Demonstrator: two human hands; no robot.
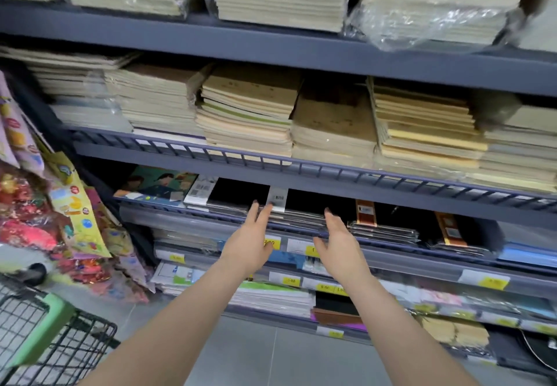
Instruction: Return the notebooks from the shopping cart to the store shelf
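1. My left hand (253, 242) and right hand (337, 244) hold nothing, fingers straight, flanking the dark notebooks (297, 218) stacked on the shelf (331, 174).
2. I judge them thin, light, slippery in wrap; best held by both side edges.
3. The rail overhead leaves a low slot; the cart (45, 334) sits near left, its contents unseen.
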